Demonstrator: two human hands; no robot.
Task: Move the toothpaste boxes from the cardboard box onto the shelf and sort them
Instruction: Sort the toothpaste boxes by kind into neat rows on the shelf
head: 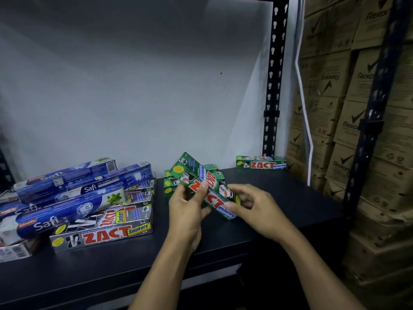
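Note:
I hold green Zact Whitening boxes (202,183) tilted above the dark shelf (279,198), a bundle of at least two. My left hand (190,211) grips them from the left and below; my right hand (250,204) pinches their lower right end. More green boxes (169,186) lie behind the held ones. A single green Zact Whitening box (261,163) lies at the shelf's back right. Silver Zact Smokers boxes (102,231) are stacked at left, with blue Safi boxes (67,198) piled on and behind them. The cardboard source box is out of view.
A black perforated shelf upright (273,86) stands at the back right, a second upright (377,108) nearer. Stacked brown Rexona cartons (335,108) fill the right side. A white wall (134,86) backs the shelf. The shelf's front edge (111,285) runs across below my arms.

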